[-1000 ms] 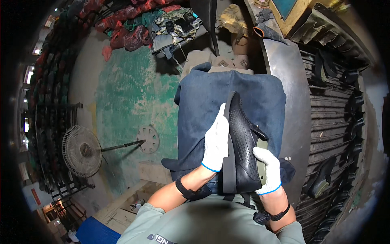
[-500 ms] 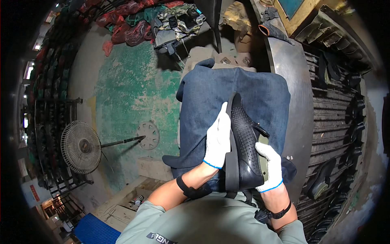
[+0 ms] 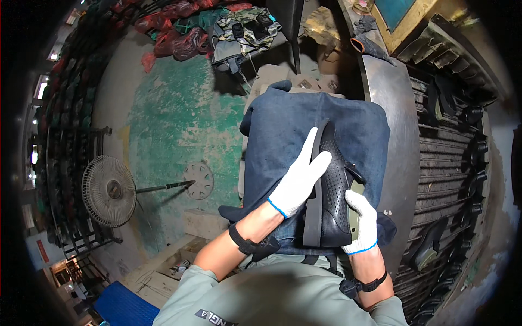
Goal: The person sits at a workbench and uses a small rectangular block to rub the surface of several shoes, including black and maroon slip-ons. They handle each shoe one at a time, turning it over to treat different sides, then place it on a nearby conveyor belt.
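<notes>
Black glossy perforated shoe (image 3: 336, 195), thick black sole turned left, toe pointing away, held above draped dark-blue cloth (image 3: 283, 141). Olive-green shoe last (image 3: 354, 220) inside it. White-gloved left hand (image 3: 299, 182) pinching forefoot, fingers along sole, thumb over upper; white-gloved right hand (image 3: 363, 220) gripping last at shoe's opening. Right: dark slatted rack (image 3: 432, 187) bearing black shoes (image 3: 431, 240). Upper left: red plastic bags (image 3: 187, 46), contents indistinct.

Shoe workshop, black shoes (image 3: 429, 239) on slatted rack (image 3: 435, 204), green floor (image 3: 163, 114) (paint worn)
</notes>
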The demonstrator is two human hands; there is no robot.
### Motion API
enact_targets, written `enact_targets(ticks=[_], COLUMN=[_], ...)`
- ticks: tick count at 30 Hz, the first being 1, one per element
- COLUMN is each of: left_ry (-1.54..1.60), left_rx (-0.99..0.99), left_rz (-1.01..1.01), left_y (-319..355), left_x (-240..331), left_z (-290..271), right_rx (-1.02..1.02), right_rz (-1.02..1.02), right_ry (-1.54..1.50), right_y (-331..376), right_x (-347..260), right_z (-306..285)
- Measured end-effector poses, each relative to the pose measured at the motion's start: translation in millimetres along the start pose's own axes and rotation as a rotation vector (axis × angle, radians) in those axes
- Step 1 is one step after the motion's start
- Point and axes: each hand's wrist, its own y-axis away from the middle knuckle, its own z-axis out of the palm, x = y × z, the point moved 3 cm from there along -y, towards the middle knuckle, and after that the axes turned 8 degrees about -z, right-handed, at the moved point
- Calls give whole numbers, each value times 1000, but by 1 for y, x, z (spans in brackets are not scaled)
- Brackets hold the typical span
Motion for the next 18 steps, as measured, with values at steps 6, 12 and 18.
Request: enact_targets(ticks=[6, 12, 18], left_ry=[355, 390, 210], left_rx=[-100, 28, 88], left_rz=[-151, -113, 7], left_y=[29, 47, 26], left_x=[-12, -20, -34], left_z=[20, 41, 32], right_rx=[-85, -74, -3], right_rz=[-362, -578, -775], right_ry=[173, 291, 458], right_y=[-7, -9, -7], right_x=[-18, -26, -28], right_z=[15, 38, 50])
